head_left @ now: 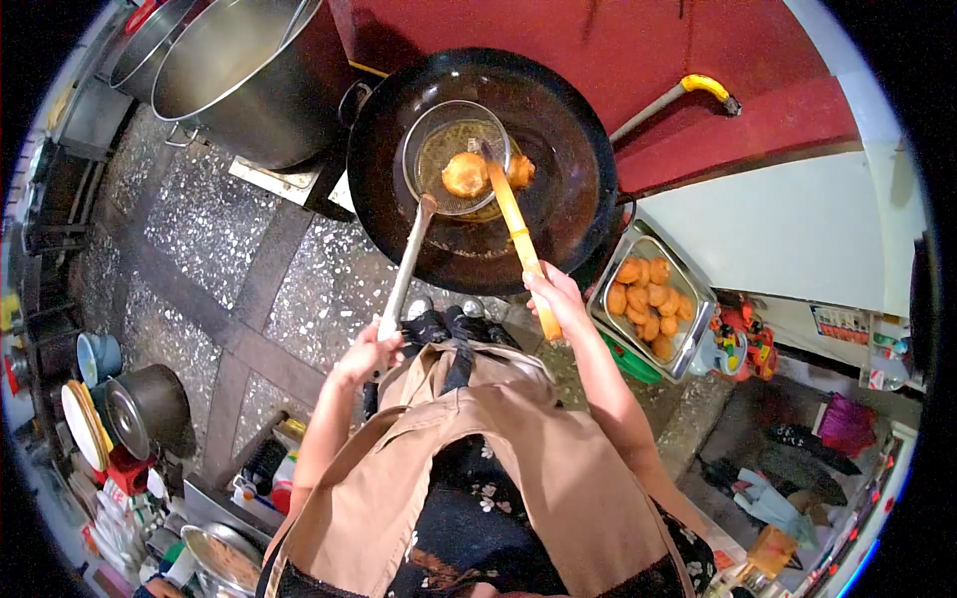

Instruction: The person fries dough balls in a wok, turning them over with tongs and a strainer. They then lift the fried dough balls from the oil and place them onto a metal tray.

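Note:
My left hand (371, 353) is closed round the handle of a long round strainer (417, 239). The strainer's mesh bowl hangs over the oil in a large dark wok (389, 219). A golden fried ball (465, 174) lies in the mesh, and a second fried piece (520, 171) is at the bowl's right edge. My right hand (558, 299) grips a yellow-handled tool (514, 224); its dark tip reaches between the two fried pieces. Whether the tip touches either piece is unclear.
Right of the wok, a metal tray (698, 334) holds several fried balls, with a green container (630, 361) below it. A big steaming pot (289, 130) stands at the upper left. A yellow-ended pipe (658, 108) projects near the red wall (768, 60).

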